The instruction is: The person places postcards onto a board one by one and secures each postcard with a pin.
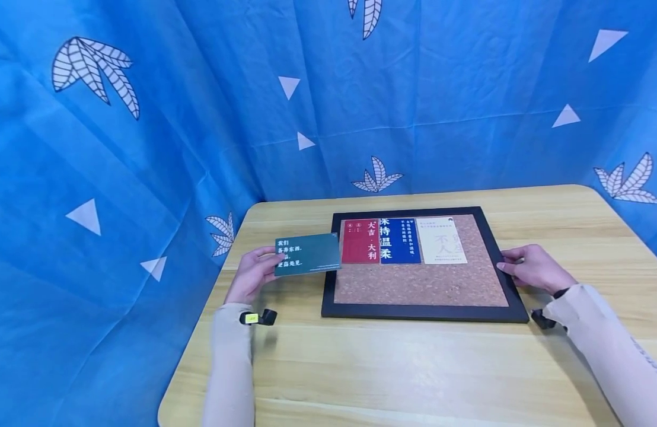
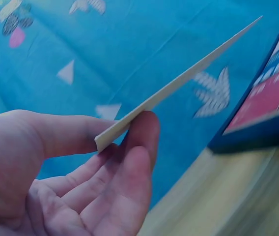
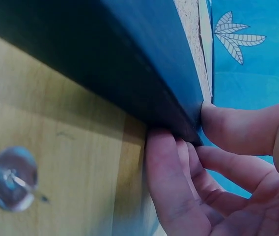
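A dark green postcard (image 1: 308,255) with white Chinese characters is pinched by my left hand (image 1: 255,271), thumb on its top face and fingers beneath. In the left wrist view this postcard (image 2: 179,78) shows edge-on, tilted upward. Its right edge overlaps the left side of a black-framed cork board (image 1: 414,286) in the head view. At the board's right side, my right hand (image 1: 533,268) grips the frame. The right wrist view has the thumb (image 3: 237,130) on the upper face of the frame (image 3: 144,54) and the fingers curled at its lower outer edge.
Along the cork's upper part lie a red card (image 1: 360,243), a blue card (image 1: 400,242) and a cream card (image 1: 442,240). A thumbtack (image 3: 13,178) lies on the wooden table (image 1: 360,367) near the frame. Blue curtains (image 1: 414,107) stand behind and left.
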Tool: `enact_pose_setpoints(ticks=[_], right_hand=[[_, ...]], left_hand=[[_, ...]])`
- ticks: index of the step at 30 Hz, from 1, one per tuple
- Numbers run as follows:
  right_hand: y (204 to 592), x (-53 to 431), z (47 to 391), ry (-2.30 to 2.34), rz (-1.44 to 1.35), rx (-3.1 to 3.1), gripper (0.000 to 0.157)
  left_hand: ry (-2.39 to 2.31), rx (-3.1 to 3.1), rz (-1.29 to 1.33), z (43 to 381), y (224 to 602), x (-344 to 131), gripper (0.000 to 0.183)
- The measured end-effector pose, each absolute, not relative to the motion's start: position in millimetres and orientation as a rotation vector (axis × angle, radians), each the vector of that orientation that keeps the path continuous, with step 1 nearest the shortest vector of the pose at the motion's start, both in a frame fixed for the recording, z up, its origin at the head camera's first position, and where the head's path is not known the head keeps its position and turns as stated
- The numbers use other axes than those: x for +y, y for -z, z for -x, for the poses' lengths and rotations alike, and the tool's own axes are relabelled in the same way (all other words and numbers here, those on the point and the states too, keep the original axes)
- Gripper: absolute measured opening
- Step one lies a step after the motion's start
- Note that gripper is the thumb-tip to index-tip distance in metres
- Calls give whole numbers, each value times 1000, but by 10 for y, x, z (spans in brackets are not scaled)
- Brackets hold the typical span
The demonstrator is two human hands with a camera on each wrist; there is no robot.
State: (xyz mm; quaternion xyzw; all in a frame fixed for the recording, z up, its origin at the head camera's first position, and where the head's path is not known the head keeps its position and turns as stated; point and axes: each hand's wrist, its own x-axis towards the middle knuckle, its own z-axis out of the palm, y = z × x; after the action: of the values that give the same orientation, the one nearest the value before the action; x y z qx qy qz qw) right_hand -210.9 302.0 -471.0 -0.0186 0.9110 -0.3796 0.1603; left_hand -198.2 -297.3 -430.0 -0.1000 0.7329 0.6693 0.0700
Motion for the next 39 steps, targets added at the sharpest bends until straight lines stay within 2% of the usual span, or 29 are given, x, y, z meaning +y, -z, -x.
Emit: enact_pose_setpoints(ticks=[8, 16, 21, 26, 32, 39], right_hand=[[4693, 3023, 2115, 1082, 7, 2598, 62], [4655, 2993, 2064, 991, 63, 2761, 63], [4458, 2656, 1982, 1135, 209, 2864, 53], [4338, 2254, 1944, 1424, 310, 2563, 49], [4400, 1962, 1924, 1609, 342, 2176, 41], [4467, 1880, 1903, 1626, 307, 2009, 29]], left_hand=[[-2072, 2133, 208, 1985, 4259, -2466, 42], [-2099, 2065, 127, 1985, 4426, -2015, 34], [-2075, 2075, 88, 1959, 4468, -1801, 30], [-2030, 2109, 65, 1937, 4495, -1598, 26], [-2012, 2076, 41, 1916, 4584, -1407, 31], [-1967, 2102, 41, 1899, 4660, -1298, 39]])
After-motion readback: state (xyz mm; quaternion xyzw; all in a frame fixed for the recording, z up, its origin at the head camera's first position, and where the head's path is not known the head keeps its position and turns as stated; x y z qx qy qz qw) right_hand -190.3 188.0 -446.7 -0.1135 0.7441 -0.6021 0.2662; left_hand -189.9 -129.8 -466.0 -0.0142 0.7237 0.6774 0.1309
